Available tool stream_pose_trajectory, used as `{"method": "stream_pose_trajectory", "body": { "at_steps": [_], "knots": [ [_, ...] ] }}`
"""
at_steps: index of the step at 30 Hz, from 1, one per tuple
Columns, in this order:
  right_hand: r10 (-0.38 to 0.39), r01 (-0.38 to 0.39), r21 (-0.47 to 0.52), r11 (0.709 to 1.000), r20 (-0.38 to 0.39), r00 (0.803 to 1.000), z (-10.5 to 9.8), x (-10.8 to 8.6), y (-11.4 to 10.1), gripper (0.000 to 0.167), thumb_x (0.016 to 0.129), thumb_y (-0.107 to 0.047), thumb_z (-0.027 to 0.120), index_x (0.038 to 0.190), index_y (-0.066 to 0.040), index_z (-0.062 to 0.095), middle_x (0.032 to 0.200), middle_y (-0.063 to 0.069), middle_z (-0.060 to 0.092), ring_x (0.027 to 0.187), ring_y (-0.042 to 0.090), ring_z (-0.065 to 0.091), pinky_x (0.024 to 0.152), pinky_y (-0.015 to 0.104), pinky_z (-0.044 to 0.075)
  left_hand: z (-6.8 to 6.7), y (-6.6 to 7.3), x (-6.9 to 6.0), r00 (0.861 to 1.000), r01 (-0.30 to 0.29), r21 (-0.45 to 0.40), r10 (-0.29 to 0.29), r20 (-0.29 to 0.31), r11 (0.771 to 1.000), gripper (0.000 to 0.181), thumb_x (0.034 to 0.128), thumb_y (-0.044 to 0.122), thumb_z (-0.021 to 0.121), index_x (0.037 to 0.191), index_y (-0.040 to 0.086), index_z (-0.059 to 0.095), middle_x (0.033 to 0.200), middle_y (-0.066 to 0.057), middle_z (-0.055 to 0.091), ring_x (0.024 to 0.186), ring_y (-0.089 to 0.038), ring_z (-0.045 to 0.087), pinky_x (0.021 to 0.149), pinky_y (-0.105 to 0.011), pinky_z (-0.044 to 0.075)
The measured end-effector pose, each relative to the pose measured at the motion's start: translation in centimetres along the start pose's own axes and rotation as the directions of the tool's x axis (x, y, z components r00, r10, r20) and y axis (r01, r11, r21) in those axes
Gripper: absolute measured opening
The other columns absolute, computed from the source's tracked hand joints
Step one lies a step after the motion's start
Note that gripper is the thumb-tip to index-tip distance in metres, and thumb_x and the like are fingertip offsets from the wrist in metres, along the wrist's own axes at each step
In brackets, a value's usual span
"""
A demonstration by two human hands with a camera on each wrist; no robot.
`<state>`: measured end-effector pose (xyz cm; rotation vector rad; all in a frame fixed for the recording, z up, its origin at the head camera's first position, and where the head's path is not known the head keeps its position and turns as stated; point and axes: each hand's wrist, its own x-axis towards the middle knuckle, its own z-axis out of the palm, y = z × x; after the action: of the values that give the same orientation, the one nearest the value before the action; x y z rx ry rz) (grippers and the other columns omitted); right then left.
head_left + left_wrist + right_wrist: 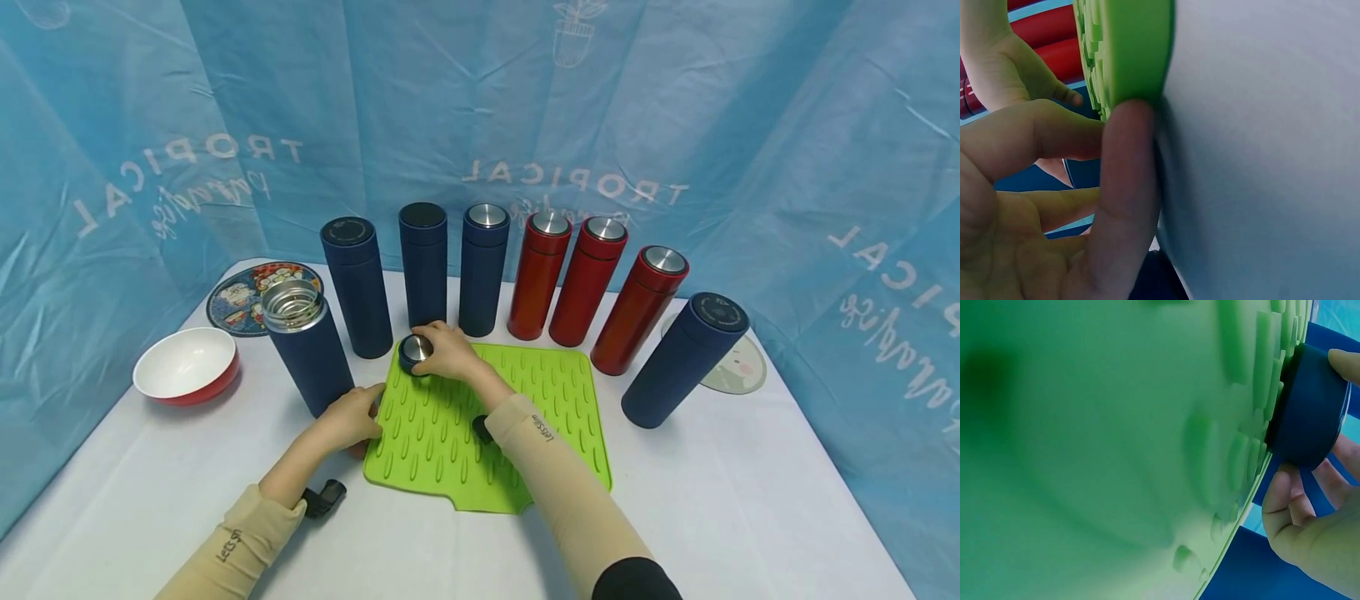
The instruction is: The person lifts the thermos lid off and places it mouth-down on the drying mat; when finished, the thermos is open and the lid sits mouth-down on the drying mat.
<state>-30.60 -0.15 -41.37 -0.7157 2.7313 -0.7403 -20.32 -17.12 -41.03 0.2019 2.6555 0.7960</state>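
Note:
A green silicone mat with raised oval ridges lies on the white table. At its left edge is my left hand; in the left wrist view the thumb and forefinger pinch the rim of the mat. My right hand grips a round dark blue bottle lid with a silver top, at the mat's far left corner. The right wrist view has the lid against the ridges, with fingers around its side. An uncapped blue vacuum bottle stands just beyond my left hand, its steel mouth showing.
Capped blue bottles and red bottles stand in an arc behind the mat, with another blue bottle at right. A red bowl, white inside, sits at left. Round mats, one patterned and one pale, lie toward the sides.

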Motion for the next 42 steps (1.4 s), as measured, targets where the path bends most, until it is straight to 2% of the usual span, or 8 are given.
{"method": "stream_pose_trajectory", "body": {
  "at_steps": [5, 10, 18, 23, 29, 35, 42],
  "knots": [
    [0.011, -0.010, 0.045, 0.999, -0.012, 1.000, -0.2, -0.1, 0.1, 0.069, 0.079, -0.031, 0.072, 0.140, -0.020, 0.042, 0.139, 0.008, 0.040, 0.122, 0.031, 0.037, 0.092, 0.038, 0.041, 0.0, 0.1, -0.1, 1.000, 0.007, -0.004, -0.007, 0.003, 1.000, 0.073, 0.0725, 0.000, 0.063, 0.137, -0.012, 0.031, 0.085, -0.011, 0.046, 0.074, -0.022, 0.044, 0.063, -0.031, 0.037],
    [0.030, -0.023, 0.137, 0.990, -0.045, 0.999, -0.8, -0.8, 0.3, 0.070, 0.079, -0.036, 0.071, 0.140, -0.023, 0.041, 0.137, 0.010, 0.039, 0.121, 0.031, 0.037, 0.089, 0.040, 0.042, 0.0, 0.2, 0.0, 1.000, 0.009, -0.001, -0.009, 0.003, 1.000, 0.073, 0.0722, 0.000, 0.063, 0.137, -0.012, 0.031, 0.084, -0.011, 0.045, 0.073, -0.021, 0.043, 0.061, -0.030, 0.035],
    [0.047, -0.024, 0.268, 0.963, -0.081, 0.996, -2.2, -2.5, 1.4, 0.066, 0.081, -0.031, 0.070, 0.140, -0.022, 0.040, 0.134, 0.014, 0.040, 0.112, 0.030, 0.046, 0.085, 0.042, 0.045, 0.3, 0.1, 0.2, 1.000, 0.016, 0.001, -0.016, -0.004, 1.000, 0.074, 0.0725, 0.000, 0.064, 0.138, -0.011, 0.031, 0.089, -0.012, 0.048, 0.078, -0.022, 0.046, 0.066, -0.033, 0.039],
    [0.032, 0.002, 0.336, 0.942, -0.094, 0.995, -3.1, -3.6, 2.3, 0.064, 0.083, -0.025, 0.068, 0.141, -0.020, 0.039, 0.135, 0.017, 0.040, 0.115, 0.035, 0.046, 0.087, 0.044, 0.045, 0.4, 0.0, 0.3, 1.000, 0.027, 0.004, -0.027, -0.007, 1.000, 0.075, 0.0729, 0.000, 0.065, 0.138, -0.011, 0.030, 0.091, -0.013, 0.049, 0.079, -0.023, 0.047, 0.069, -0.035, 0.041],
    [0.044, 0.004, 0.345, 0.939, -0.133, 0.990, -4.2, -5.5, 3.3, 0.061, 0.084, -0.024, 0.067, 0.139, -0.022, 0.042, 0.132, 0.013, 0.045, 0.110, 0.031, 0.048, 0.084, 0.042, 0.046, 0.3, 0.1, 0.1, 1.000, 0.021, 0.001, -0.021, -0.004, 1.000, 0.074, 0.0731, -0.001, 0.066, 0.137, -0.012, 0.030, 0.095, -0.014, 0.050, 0.082, -0.024, 0.047, 0.072, -0.037, 0.042],
    [0.051, 0.015, 0.341, 0.940, -0.183, 0.982, -5.3, -7.9, 4.8, 0.059, 0.085, -0.022, 0.066, 0.139, -0.018, 0.042, 0.130, 0.013, 0.046, 0.108, 0.031, 0.048, 0.082, 0.044, 0.045, 0.2, 0.1, 0.1, 1.000, 0.010, -0.001, -0.010, -0.005, 1.000, 0.075, 0.0726, -0.001, 0.065, 0.138, -0.012, 0.029, 0.098, -0.016, 0.051, 0.084, -0.025, 0.047, 0.074, -0.039, 0.042],
    [0.150, -0.076, 0.340, 0.937, -0.197, 0.969, -6.3, -11.5, 7.2, 0.058, 0.086, -0.023, 0.063, 0.139, -0.017, 0.041, 0.132, 0.016, 0.043, 0.111, 0.036, 0.047, 0.083, 0.046, 0.045, 0.3, 0.3, 0.2, 1.000, 0.003, 0.005, -0.003, -0.008, 1.000, 0.072, 0.0757, -0.001, 0.061, 0.139, -0.011, 0.028, 0.111, -0.023, 0.051, 0.090, -0.028, 0.048, 0.078, -0.042, 0.042]
  ]
}}
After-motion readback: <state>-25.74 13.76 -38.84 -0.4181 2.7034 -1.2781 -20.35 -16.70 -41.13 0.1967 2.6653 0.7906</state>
